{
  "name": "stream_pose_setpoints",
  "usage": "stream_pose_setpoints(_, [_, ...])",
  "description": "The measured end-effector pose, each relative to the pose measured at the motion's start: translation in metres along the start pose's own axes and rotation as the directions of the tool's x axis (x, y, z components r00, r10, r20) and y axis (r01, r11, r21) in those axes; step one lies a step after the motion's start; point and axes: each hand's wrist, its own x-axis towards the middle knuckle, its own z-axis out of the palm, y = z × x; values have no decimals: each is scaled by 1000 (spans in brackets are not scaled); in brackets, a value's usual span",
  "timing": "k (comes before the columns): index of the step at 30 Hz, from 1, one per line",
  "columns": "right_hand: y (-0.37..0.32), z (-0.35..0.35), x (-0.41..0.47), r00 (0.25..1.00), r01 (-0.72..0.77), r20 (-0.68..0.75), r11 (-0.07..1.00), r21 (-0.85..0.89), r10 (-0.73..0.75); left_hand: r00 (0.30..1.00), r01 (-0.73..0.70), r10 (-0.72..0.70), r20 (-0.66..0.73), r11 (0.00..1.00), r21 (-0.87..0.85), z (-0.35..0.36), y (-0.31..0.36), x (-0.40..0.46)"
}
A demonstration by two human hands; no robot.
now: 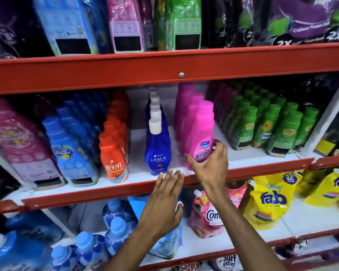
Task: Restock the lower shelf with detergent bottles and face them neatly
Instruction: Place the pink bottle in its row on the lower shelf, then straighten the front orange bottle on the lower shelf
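Note:
A pink Vanish bottle (201, 133) stands upright at the front of a row of pink bottles on the middle shelf (113, 189). My right hand (209, 165) wraps around its lower part, thumb on the left, fingers on the right. My left hand (163, 204) is flat with fingers apart, its fingertips at the red shelf edge just below a blue Ujala bottle (157, 151). It holds nothing. That blue bottle fronts a row of white-capped ones.
An orange Revive bottle (113, 159) and blue and pink pouches (74, 157) stand to the left, green Comfort bottles (266, 132) to the right. The shelf below carries a pink Comfort pouch (207, 218), yellow Fab pouches (272, 200) and blue bottles (90, 249).

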Motion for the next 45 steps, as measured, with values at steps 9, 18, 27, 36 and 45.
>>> stream_pose_setpoints(9, [-2,-6,-6,999,-33,38,999,-19,33,997,-75,73,-33,995,-59,-12,-14,-5])
stream_pose_setpoints(18, [-62,-1,-73,958,283,-132,923,261,-256,788,53,-229,-572,950,-307,-52,-68,-53])
stream_pose_setpoints(27, [-102,68,-98,851,87,474,952,293,-224,666,324,-651,-364,693,-644,-77,-112,-66])
stream_pose_setpoints(36, [-108,88,-79,756,149,616,974,171,-224,752,343,-624,-213,647,-681,-81,-128,-46])
stream_pose_setpoints(45, [-107,93,-82,782,75,599,980,186,-174,740,325,-627,-243,649,-688,-76,-131,-43])
